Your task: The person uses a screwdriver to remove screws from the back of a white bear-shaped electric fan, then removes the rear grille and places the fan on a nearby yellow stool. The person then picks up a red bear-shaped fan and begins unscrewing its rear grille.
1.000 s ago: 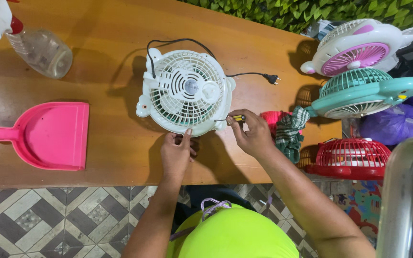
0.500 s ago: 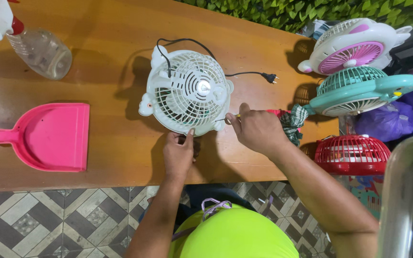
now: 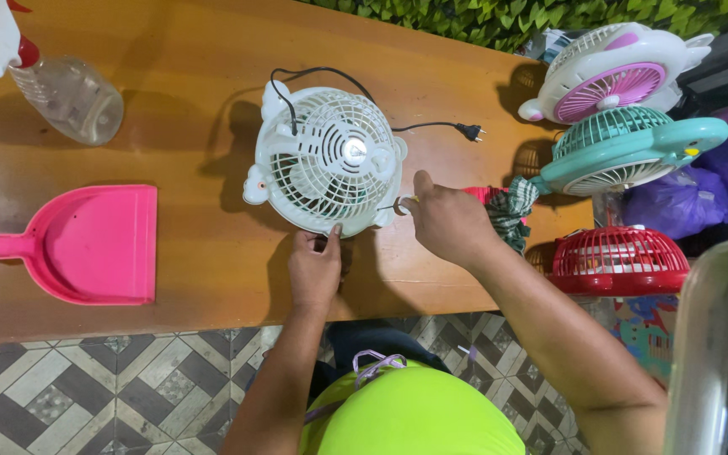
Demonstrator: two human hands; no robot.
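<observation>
A pink dustpan [image 3: 86, 244] lay near the wooden surface's [image 3: 195, 126] front edge, bare wood separating it from a white fan [image 3: 326, 160] lying grille-up at centre. The left hand [image 3: 315, 268] pressed its fingertips to the fan's near rim, fingers together. The right hand [image 3: 448, 221] closed around a tool, only its tip showing at the fan's side. Three more fans crowded the right end, partly cut off.

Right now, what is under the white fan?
The wooden table lies under the white fan. The left hand touches its near edge. The table directly beneath it is hidden.
</observation>
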